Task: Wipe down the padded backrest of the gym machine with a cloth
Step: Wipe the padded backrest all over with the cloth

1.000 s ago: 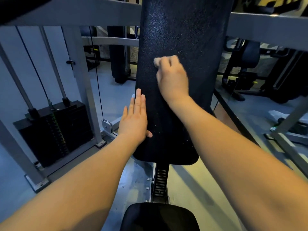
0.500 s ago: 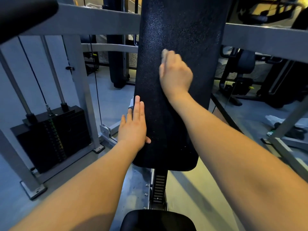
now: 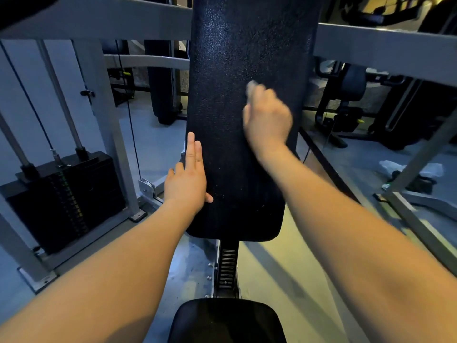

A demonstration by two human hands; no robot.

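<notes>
The black padded backrest (image 3: pixel 237 169) stands upright in the middle of the head view. My right hand (image 3: pixel 268 120) presses on the pad's right half, fingers closed over a small pale cloth (image 3: pixel 251 85) whose edge peeks out above the fingertips; the hand is blurred. My left hand (image 3: pixel 189 179) lies flat along the pad's left edge, fingers straight and pointing up, thumb on the pad's face. Most of the cloth is hidden under my right hand.
A black seat pad (image 3: pixel 227 320) sits below on a notched post (image 3: pixel 227 266). A weight stack (image 3: pixel 64 196) with guide rods stands at left. Grey frame bars (image 3: pixel 385 50) cross behind the backrest and slant at right. More gym machines (image 3: pixel 351 100) stand behind.
My right hand with the cloth has slid from the pad's middle toward its right side. My left hand stays on the left edge.
</notes>
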